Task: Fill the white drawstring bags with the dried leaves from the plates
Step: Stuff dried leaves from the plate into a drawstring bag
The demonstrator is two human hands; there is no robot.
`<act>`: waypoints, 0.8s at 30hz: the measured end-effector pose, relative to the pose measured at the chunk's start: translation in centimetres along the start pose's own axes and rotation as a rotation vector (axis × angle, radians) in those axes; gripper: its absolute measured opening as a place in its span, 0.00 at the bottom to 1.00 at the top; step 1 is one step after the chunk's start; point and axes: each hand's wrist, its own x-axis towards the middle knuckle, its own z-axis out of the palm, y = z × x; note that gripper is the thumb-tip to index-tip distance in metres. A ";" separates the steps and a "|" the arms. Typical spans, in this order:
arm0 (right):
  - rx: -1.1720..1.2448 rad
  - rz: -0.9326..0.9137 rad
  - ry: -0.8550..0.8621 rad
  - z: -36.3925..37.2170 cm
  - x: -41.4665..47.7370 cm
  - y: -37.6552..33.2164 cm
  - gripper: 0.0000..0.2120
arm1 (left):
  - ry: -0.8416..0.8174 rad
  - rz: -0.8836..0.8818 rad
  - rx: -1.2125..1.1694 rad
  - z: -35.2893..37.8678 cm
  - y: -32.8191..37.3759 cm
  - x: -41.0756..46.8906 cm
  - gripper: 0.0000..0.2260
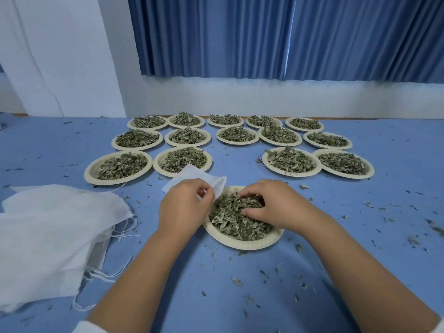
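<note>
- Your right hand (274,205) is dug into the dried leaves (235,219), fingers curled down into the heap and thumb pressed in beside them, gathering a clump.
- Your left hand (183,207) pinches the mouth of one white drawstring bag (192,175) between thumb and curled fingers. The bag is thin, flat, gauzy fabric, and it touches the far-left rim of the near plate (247,243).
- That plate is a round, cream paper one with a fluted rim. It sits mid-tabletop toward the near edge, heaped with crumpled grey-green flakes.
- The tabletop (216,296) is covered in smooth blue cloth, strewn with loose leaf crumbs (236,281), thickest toward the right edge.
- By the left edge lies a rumpled pile of bags (52,231) of the same white gauze, with thin drawstrings trailing out. You cannot count them.
- Toward the far edge stand fourteen more plates (292,174), all heaped: four in the nearest row with a gap in its middle, then five, then five. That makes fifteen plates in all.
- Beyond the far edge are a white wall (240,99) and a pleated blue curtain (264,34).
</note>
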 end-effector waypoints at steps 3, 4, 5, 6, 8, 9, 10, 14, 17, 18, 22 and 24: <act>0.006 -0.017 0.051 0.5 -0.1 0.0 0.16 | 0.044 -0.016 -0.061 -0.2 -0.3 -0.1 0.05; 0.017 -0.018 0.072 0.6 -0.1 -0.1 0.15 | 0.055 -0.022 -0.075 -0.2 -0.3 -0.2 0.05; 0.034 -0.018 0.097 0.6 -0.1 -0.1 0.14 | 0.061 -0.028 -0.080 -0.3 -0.3 -0.2 0.05; 0.054 -0.014 0.125 0.7 -0.1 -0.1 0.14 | 0.063 -0.031 -0.083 -0.3 -0.2 -0.3 0.05; 0.098 -0.004 0.195 0.6 0.0 0.2 0.13 | 0.063 -0.024 -0.094 -0.2 -0.1 -0.4 0.05; 0.136 -0.001 0.235 0.6 0.0 0.3 0.13 | 0.062 -0.013 -0.096 -0.2 0.0 -0.4 0.05; 0.190 0.008 0.273 0.6 0.1 0.5 0.12 | 0.062 0.005 -0.085 -0.1 0.1 -0.4 0.05; 0.461 0.089 0.380 0.4 0.3 0.5 0.11 | 0.078 0.055 0.010 0.0 0.3 -0.7 0.06; 0.629 0.098 0.382 0.2 0.2 0.0 0.11 | 0.082 0.042 0.023 -0.1 0.4 -0.7 0.07; 0.681 0.102 0.373 0.0 0.2 -0.2 0.11 | 0.080 0.038 0.025 -0.1 0.4 -0.6 0.07; 0.998 0.141 0.262 -0.4 0.0 -0.9 0.11 | 0.074 0.047 0.010 -0.2 0.8 -0.7 0.07; 1.185 0.176 0.194 -0.1 0.0 -1.2 0.10 | 0.060 0.035 -0.025 -0.1 1.1 -0.8 0.06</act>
